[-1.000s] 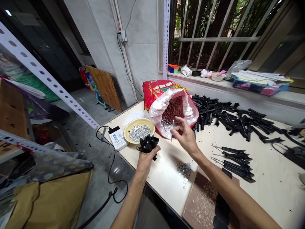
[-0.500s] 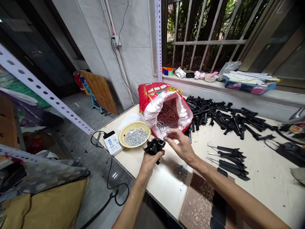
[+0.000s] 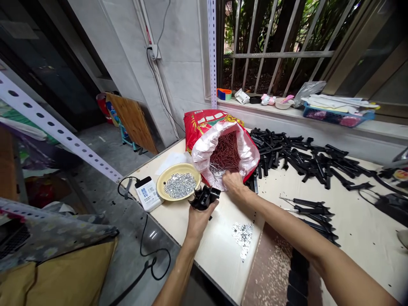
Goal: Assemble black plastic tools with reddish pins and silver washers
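Observation:
Several black plastic parts (image 3: 204,196) are bunched in my left hand (image 3: 201,214), whose fingers are wrapped round them above the table's near edge. My right hand (image 3: 233,182) is at the mouth of a red and white sack (image 3: 204,148), its fingers curled down among loose silver metal pins (image 3: 217,171). Its fingertips are hidden, so what they hold does not show. Behind those pins the sack is full of reddish-brown pins (image 3: 227,148). Left of the sack, a yellow bowl (image 3: 162,193) holds small silver metal pieces.
A pile of black plastic parts (image 3: 296,155) covers the back right of the table. Black parts with metal pins (image 3: 314,210) lie in a row nearer. Loose silver pieces (image 3: 243,238) lie beside a brown board (image 3: 267,267). A white box with a cable (image 3: 148,193) stands at the left edge.
My right hand has moved from beside the black parts to the sack's mouth, down onto the silver pins. My left hand keeps the black parts in nearly the same place.

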A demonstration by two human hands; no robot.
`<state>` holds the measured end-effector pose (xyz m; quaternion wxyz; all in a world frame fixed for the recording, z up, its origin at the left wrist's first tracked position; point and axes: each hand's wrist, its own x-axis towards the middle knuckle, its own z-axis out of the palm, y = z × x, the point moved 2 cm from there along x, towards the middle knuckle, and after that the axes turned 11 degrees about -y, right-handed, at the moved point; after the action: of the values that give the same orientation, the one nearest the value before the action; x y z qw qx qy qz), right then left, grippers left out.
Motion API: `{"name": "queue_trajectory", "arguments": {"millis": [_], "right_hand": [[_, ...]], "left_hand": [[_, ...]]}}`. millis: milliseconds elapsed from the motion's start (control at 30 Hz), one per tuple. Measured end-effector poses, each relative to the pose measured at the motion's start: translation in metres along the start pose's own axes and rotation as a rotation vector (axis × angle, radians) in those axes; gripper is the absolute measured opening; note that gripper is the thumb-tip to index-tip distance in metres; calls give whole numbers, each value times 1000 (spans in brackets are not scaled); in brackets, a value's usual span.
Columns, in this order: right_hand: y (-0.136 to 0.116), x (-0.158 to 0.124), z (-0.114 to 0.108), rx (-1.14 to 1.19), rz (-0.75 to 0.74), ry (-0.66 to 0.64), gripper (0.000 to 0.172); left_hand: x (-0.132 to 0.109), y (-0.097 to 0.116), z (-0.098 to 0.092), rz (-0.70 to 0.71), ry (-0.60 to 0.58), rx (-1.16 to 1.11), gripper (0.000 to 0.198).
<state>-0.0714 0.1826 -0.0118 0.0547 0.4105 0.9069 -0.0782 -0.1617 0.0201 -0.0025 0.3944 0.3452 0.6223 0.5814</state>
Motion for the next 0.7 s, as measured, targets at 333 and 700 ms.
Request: {"name": "queue_trajectory", "arguments": {"millis": [333, 700], "right_hand": [[10, -42, -69, 173, -360, 255, 23], [-20, -95, -124, 88, -661, 150, 20]], "left_hand": [[5, -1, -11, 68, -29, 116, 31], [5, 13, 0, 202, -107, 92, 39]]}}
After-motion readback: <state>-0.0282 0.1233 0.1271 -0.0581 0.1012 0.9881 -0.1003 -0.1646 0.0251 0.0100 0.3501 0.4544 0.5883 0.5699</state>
